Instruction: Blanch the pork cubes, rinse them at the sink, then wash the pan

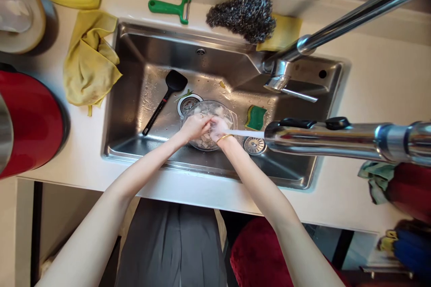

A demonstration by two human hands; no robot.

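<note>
Both my hands meet over a clear glass bowl (226, 114) that sits in the steel sink (141, 53) near the drain. The bowl holds pale pieces of food in water. My left hand (194, 126) is curled, fingers pressed together on some of the pale food. My right hand (218, 128), with a gold bangle at the wrist, is also closed against the left one above the bowl. A thin stream of water (245, 133) runs from the pull-out tap head (289, 134) onto my right hand.
A black spatula (166, 96) lies in the sink left of the bowl; a green-yellow sponge (256, 117) lies right of it. On the counter: yellow cloth (89, 60), green peeler (170, 7), steel wool (242, 15), red pot (30, 121). The tap (353, 15) crosses the right side.
</note>
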